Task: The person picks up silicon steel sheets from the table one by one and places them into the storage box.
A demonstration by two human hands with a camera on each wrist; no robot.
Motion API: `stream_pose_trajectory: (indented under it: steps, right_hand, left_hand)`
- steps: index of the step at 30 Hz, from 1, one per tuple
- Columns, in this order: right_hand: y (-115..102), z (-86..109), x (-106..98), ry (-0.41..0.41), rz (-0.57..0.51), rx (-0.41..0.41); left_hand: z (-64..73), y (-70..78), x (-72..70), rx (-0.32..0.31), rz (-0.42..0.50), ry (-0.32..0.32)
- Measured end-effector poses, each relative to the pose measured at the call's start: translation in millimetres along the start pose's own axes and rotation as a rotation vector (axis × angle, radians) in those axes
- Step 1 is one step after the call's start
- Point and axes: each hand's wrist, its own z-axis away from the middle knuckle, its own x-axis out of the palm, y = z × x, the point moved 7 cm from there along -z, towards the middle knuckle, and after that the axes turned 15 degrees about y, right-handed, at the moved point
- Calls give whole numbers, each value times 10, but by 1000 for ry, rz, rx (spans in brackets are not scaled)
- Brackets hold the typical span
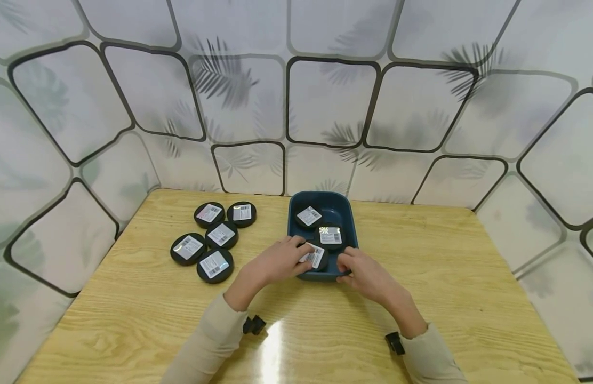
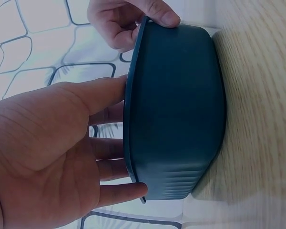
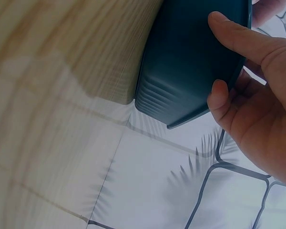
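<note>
A dark blue plastic bin [image 1: 342, 210] stands on the table with several flat black discs in it. Each disc bears a white barcode label. My left hand [image 1: 283, 260] reaches over the bin's left rim, thumb and fingers around the left side of the nearest black disc [image 1: 320, 260]. In the left wrist view, the fingers of the left hand [image 2: 52, 148] pass behind the rim. With thumb outside and fingers over the edge, my right hand [image 1: 368, 274] grips the bin's near right corner. The right wrist view shows this thumb [image 3: 229, 33] against the outer wall.
Several more black discs lie left of the bin in a loose cluster, among them a front disc [image 1: 215, 265] and a back disc [image 1: 241, 214]. The wooden table [image 1: 421, 256] meets a patterned wall covering [image 1: 332, 101] behind the bin.
</note>
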Motion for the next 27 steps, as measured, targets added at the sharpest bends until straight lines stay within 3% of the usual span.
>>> stream_pose_trajectory:
  steps: [18, 27]
  right_hand:
    - [-11, -10, -10, -5, 6, 5]
    - [-7, -5, -7, 2, 2, 7]
  left_hand:
    - [48, 19, -126, 78, 31, 117]
    - [133, -33, -180, 81, 73, 123]
